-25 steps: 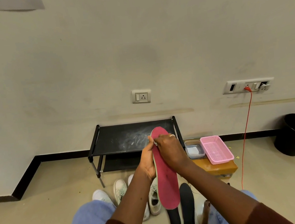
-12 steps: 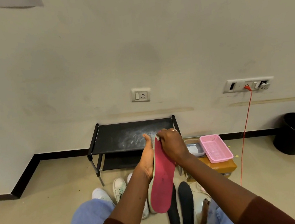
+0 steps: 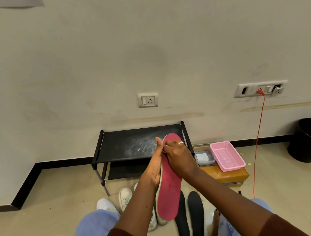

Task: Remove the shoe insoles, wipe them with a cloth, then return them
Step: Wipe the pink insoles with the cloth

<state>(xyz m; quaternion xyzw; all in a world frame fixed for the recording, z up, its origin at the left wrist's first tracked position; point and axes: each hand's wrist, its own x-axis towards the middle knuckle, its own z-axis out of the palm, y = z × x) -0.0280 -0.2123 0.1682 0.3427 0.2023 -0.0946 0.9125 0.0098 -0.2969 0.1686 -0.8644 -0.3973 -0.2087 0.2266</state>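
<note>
Centre frame, left hand (image 3: 153,169) grips the long pink insole (image 3: 169,194); right hand (image 3: 180,159) curls at its toe, seemingly pinching a small white cloth (image 3: 165,147).

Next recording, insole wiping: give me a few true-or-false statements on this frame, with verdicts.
1. The left hand holds the pink insole. True.
2. Two black insoles lie on the floor. True.
3. The pink basket sits on the shoe rack. False: it sits on the yellow box beside the rack.
4. The red cable is plugged into the middle wall socket. False: it goes to the right-hand socket panel.
5. The right hand lies on the insole's upper end. True.
</note>
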